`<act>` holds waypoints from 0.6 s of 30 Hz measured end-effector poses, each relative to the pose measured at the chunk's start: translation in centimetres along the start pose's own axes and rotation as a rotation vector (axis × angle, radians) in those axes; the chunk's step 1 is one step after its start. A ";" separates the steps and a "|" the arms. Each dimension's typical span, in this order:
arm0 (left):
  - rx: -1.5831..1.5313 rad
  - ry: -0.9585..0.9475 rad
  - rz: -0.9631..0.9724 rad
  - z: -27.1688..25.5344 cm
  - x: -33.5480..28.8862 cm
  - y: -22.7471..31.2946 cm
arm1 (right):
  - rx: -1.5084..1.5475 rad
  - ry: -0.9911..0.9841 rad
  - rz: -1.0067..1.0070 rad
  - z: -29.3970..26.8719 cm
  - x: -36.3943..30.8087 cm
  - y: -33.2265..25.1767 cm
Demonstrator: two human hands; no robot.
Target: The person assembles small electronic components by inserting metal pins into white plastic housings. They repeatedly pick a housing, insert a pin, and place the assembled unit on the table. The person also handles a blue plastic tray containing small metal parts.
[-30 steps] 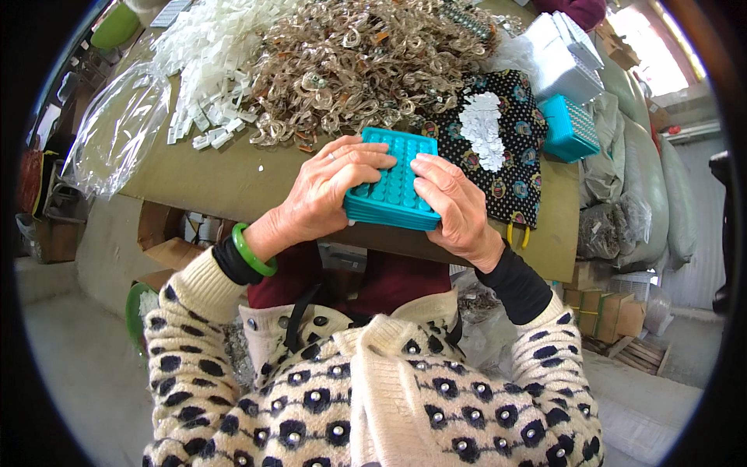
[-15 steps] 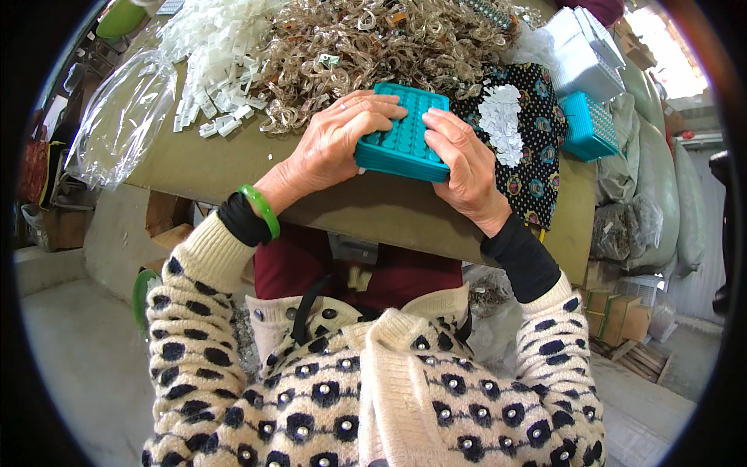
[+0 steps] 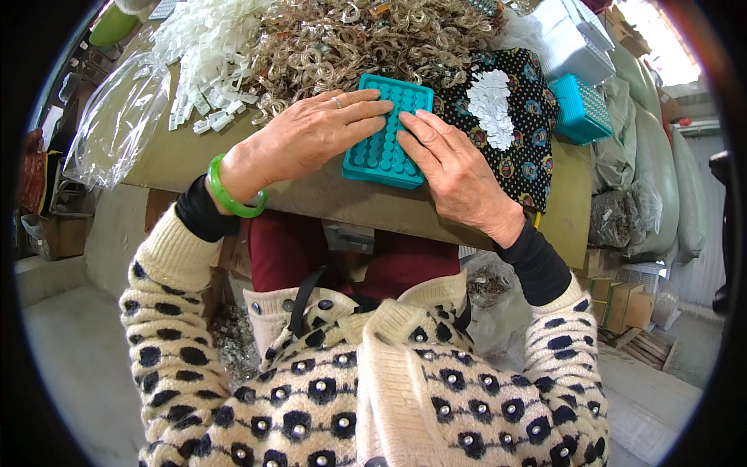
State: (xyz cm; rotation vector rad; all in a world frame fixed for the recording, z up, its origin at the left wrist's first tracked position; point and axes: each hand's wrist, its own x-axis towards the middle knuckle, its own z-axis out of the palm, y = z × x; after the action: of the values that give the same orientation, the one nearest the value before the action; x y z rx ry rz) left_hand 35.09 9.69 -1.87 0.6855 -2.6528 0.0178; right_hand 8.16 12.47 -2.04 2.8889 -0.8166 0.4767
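Note:
A teal plastic tray [image 3: 384,173] with rows of round cups lies near the table's front edge, its long side running away from me. My left hand [image 3: 315,134], with a ring and a green bangle, reaches across its left side, fingers stretched out over the cups. From the right, my right hand [image 3: 459,167] rests straight fingertips on the tray's top. Neither hand is wrapped round it. Right of the tray, small white flat pieces [image 3: 492,109] are heaped on a black patterned cloth [image 3: 529,128].
Clear brownish looped pieces [image 3: 334,47] pile up behind the tray, beside translucent white rectangular pieces [image 3: 210,62]. A clear plastic bag [image 3: 117,124] lies at left. Stacked teal trays [image 3: 582,109] and white trays [image 3: 574,47] stand at right, near large sacks [image 3: 650,171].
The teal tray has been lowered from a two-handed grip and now lies flatter, slightly left. My left hand has flattened over it; my right fingers have moved from its edge onto its top.

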 end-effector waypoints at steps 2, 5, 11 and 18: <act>-0.132 -0.111 -0.096 -1.0 -0.7 0.4 | 0.065 0.104 0.053 -0.1 -0.7 0.1; -0.298 0.111 -0.177 -1.0 -1.8 2.6 | 0.074 0.235 0.193 -0.6 -3.1 -0.4; -0.124 0.257 -0.279 2.9 -1.8 6.6 | 0.031 0.062 0.263 -0.6 -5.2 0.0; -0.157 0.310 -0.320 4.2 -1.1 5.9 | 0.314 0.271 0.416 0.5 0.4 4.1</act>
State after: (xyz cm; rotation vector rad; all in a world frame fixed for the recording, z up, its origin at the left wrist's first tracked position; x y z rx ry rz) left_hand 31.63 14.92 -5.67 0.9593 -2.2005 -0.1585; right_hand 6.42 8.72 -2.32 2.8121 -1.4056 1.0994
